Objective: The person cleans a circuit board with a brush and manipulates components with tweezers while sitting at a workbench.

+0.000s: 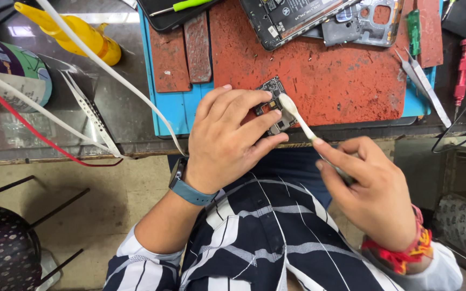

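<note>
Head view. Left hand (227, 143) pins a small dark circuit board (274, 105) at the near edge of the red work mat (324, 81), fingers curled over the board's left side, thumb under its near edge. Right hand (370, 188) closed around the handle of a white brush (296, 115); brush head rests on the board, handle runs back toward the near tabletop edge.

Containers: yellow squeeze bottle (76, 32) with pointed nozzle lies tilted at the far left of the tabletop (120, 108); contents cannot be told. Opened phone body (292, 19) at the mat's far edge, internals exposed; grey phone frame (365, 24) just beside it.

Tweezers (422, 86) lie at the mat's right edge. Blue mat (173, 108) under the red one.
</note>
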